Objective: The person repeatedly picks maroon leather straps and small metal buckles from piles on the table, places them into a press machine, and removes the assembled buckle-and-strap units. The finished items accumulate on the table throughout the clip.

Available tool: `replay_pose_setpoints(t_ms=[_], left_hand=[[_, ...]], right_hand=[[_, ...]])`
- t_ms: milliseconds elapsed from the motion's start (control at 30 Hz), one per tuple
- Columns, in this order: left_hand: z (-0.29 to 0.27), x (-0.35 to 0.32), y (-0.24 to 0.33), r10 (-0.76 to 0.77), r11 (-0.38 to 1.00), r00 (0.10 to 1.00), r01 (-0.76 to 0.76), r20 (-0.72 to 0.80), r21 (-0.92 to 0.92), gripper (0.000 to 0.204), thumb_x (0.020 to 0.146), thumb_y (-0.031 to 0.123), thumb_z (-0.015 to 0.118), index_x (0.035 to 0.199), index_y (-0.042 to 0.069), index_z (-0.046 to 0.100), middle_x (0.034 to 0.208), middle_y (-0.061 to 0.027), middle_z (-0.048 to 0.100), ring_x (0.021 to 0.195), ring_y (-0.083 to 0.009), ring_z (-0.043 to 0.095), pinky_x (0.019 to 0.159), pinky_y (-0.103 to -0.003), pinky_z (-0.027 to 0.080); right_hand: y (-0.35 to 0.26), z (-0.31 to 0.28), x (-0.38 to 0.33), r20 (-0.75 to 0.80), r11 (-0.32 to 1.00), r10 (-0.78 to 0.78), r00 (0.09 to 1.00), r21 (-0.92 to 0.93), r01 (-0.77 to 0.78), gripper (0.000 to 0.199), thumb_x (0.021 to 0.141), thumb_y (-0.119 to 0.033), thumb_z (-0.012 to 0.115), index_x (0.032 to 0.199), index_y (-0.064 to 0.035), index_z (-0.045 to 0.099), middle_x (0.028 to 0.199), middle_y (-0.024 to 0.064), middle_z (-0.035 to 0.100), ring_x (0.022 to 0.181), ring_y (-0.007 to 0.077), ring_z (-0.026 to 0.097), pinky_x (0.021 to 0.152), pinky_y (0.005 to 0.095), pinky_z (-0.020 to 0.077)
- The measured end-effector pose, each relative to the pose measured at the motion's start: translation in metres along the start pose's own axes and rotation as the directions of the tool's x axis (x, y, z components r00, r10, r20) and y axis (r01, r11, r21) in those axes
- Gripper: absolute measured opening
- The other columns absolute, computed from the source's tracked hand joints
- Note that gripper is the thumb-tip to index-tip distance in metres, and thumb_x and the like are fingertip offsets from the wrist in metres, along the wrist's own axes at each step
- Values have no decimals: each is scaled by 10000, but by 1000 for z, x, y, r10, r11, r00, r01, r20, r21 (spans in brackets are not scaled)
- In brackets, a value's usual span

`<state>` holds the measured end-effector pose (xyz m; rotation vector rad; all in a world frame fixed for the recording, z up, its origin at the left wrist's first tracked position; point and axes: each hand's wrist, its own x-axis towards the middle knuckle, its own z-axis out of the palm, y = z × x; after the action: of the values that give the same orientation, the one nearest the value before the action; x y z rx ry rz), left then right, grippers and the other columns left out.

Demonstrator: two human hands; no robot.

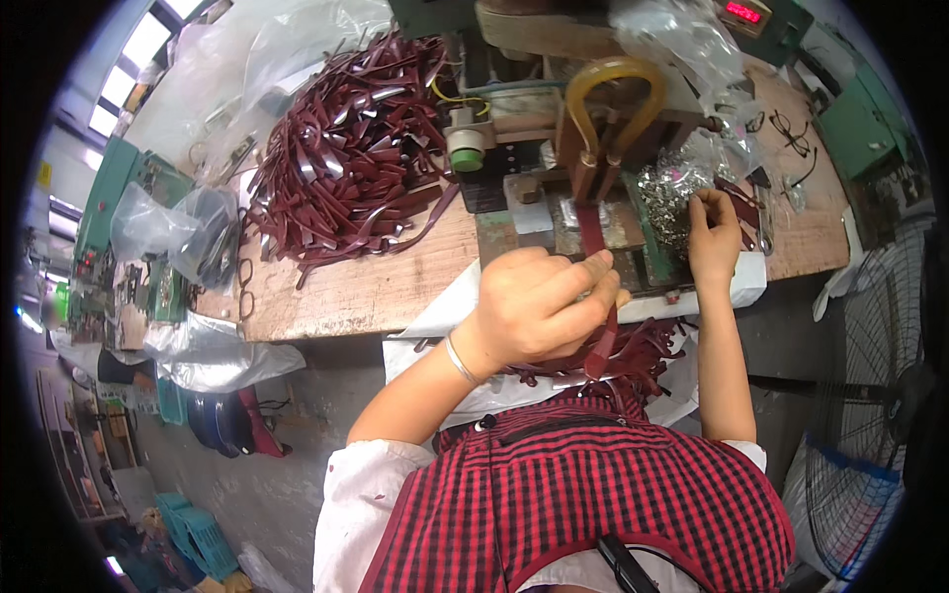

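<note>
— Below the press point(603, 128), left hand point(539, 306)?
— Closed, pinching a dark red strap point(594, 229) running up under the press.
— Right of the press, right hand point(714, 237)?
— Fingertips curled into the heap of silver metal fittings point(667, 188); cannot tell if gripping one.
— Left of the press?
— Pile of red straps point(346, 148) on the wooden bench point(376, 287).

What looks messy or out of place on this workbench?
The dark red straps lie in a tangled heap, some trailing toward the wooden bench's front edge. More straps spill over by the person's lap. Nothing looks broken.
</note>
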<state>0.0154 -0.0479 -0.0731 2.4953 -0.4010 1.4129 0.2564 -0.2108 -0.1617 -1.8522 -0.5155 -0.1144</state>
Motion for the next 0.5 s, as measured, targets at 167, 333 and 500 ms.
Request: replay_pose_setpoints(t_ms=[167, 333, 500], left_hand=[[-15, -51, 6, -256, 941, 954, 283, -157, 186, 156, 813, -38, 774, 931, 43, 713, 892, -101, 773, 657, -186, 667, 582, -303, 499], [-2, -82, -84, -788, 579, 592, 806, -166, 127, 768, 730, 150, 901, 1380, -5, 523, 1267, -200, 583, 1169, -351, 560, 984, -426, 478], [-13, -56, -140, -679, 627, 686, 727, -262, 279, 746, 741, 203, 889, 1370, -24, 556, 1291, -219, 619, 1243, -390, 571, 1077, -444, 448]], right_hand=[[6, -18, -18, -30, 998, 16, 999, 68, -13, 170, 970, -113, 714, 1086, 10, 733, 951, 44, 729, 851, 78, 638, 795, 234, 500], [-15, -8, -20, 96, 995, -26, 995, 99, 16, 186, 975, -66, 692, 1143, 4, 730, 1028, 47, 747, 953, 103, 664, 879, 249, 510], [-40, 12, -20, 152, 981, -28, 988, 193, -2, 172, 963, -28, 692, 1129, 2, 730, 1019, 39, 748, 949, 99, 673, 876, 242, 512]])
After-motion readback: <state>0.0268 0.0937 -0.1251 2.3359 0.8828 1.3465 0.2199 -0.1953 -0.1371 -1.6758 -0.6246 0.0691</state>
